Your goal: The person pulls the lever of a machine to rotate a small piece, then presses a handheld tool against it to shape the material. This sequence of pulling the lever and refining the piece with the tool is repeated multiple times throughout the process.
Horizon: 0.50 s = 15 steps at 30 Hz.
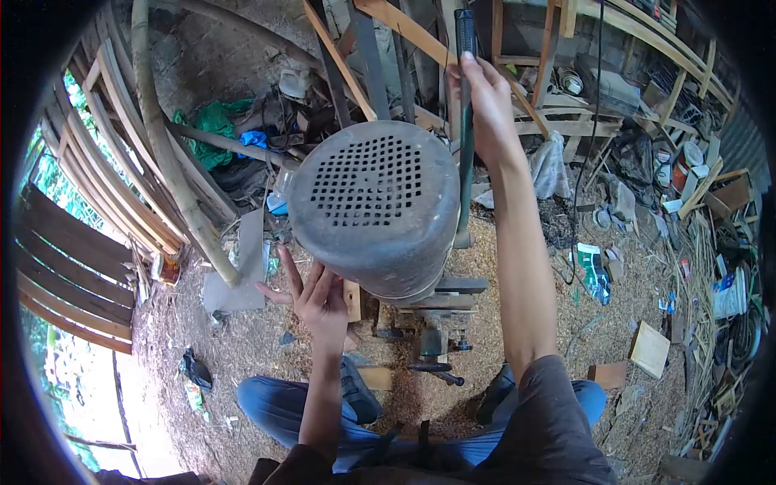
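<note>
In the head view, the right grip [487,105] is closed around the upper part of a long green lever [466,166], the lever's black handle end [465,31] rising beyond its fingers. The round metal housing [372,194], its top pierced by rows of holes, sits just left of the right grip and just ahead and to the right of the left grip [315,295]. That left grip has its fingers spread; some tips pass under the housing's rim, so I cannot tell whether they touch or hold anything. Right of the left grip and nearer the person stands a metal fixture [432,343]. Below both grips, shavings cover the floor [517,331].
</note>
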{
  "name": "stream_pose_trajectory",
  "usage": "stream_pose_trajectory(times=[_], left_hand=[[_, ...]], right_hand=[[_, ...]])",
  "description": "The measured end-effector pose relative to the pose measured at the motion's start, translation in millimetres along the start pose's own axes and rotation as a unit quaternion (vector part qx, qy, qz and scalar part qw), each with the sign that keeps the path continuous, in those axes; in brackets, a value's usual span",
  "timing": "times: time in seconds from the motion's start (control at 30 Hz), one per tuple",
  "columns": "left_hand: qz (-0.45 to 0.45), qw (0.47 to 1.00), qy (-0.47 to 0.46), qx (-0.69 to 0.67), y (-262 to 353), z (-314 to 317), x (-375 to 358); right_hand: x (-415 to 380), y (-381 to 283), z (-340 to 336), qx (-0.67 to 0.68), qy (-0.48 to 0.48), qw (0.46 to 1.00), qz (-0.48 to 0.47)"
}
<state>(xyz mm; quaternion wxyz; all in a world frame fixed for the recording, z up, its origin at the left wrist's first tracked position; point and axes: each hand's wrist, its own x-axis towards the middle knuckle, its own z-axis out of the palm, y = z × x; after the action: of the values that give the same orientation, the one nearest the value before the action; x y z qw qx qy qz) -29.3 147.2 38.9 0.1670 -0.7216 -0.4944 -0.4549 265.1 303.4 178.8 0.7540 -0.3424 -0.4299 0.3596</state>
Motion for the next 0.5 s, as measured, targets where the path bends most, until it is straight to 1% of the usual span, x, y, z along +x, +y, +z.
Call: stream_pose_trajectory(times=[0.07,0.1,0.13,0.17,0.2,0.27,0.3,0.33,0.4,0.43,0.47,0.5], left_hand=[[-0.014,1.0,-0.012,0.01,5,1,-2],[-0.032,0.999,-0.017,-0.021,5,2,-3],[-0.049,0.997,-0.022,-0.051,5,1,-4],[-0.039,0.999,-0.029,-0.024,10,-1,-2],[-0.042,0.998,-0.028,-0.024,14,0,-1],[-0.096,0.993,0.006,-0.074,22,1,0],[-0.083,0.996,0.0,-0.032,24,-1,1],[-0.087,0.996,0.0,-0.032,23,0,-2],[-0.066,0.996,0.026,-0.062,19,3,-3],[-0.064,0.995,0.032,-0.064,18,4,-1],[-0.08,0.994,0.026,-0.074,20,3,0],[-0.099,0.992,0.017,-0.081,21,1,-1]], right_hand=[[13,-6,4,-0.01,0.029,0.998,-0.056],[16,-18,7,0.003,-0.003,0.998,-0.057],[14,-27,9,-0.04,-0.004,0.999,-0.024],[7,-32,12,-0.045,-0.008,0.998,-0.035],[0,-35,13,-0.053,-0.014,0.997,-0.046],[-33,-53,14,-0.044,-0.009,0.997,-0.055],[-44,-62,16,-0.03,-0.001,0.997,-0.067],[-43,-63,16,-0.032,-0.003,0.997,-0.065],[-39,-72,17,-0.019,-0.021,0.998,-0.048],[-34,-78,19,-0.014,-0.015,0.999,-0.027],[-25,-82,19,-0.015,-0.018,0.999,-0.031],[-15,-86,17,0.027,-0.044,0.999,0.01]])
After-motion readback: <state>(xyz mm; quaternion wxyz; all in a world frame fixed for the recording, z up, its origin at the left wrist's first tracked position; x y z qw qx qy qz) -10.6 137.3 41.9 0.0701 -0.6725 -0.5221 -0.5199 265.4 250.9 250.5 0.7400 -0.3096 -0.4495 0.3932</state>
